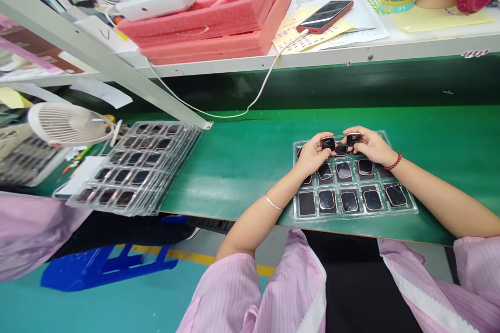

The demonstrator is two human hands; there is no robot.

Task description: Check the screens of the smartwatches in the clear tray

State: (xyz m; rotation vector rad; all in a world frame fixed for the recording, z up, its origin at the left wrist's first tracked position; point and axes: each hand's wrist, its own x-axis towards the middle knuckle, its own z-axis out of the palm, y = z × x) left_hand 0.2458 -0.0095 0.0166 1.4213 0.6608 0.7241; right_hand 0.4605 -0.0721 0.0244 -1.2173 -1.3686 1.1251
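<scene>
Over the far row of a clear blister tray (406,212) that sits at the near edge of the green bench (242,161), both hands work close together. The left hand (312,153) pinches a small dark screen piece (328,142) between its fingertips; the right hand (371,145) grips a second dark piece (353,139) just beside it (the two nearly touch). A stack of filled trays (136,166) lies towards the bench's left end, near a white fan (66,124).

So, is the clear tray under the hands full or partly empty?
Partly empty. The clear tray holds dark square parts, but its front-left pocket looks flat and bare, and each hand, left and right, holds one part above it.
</scene>
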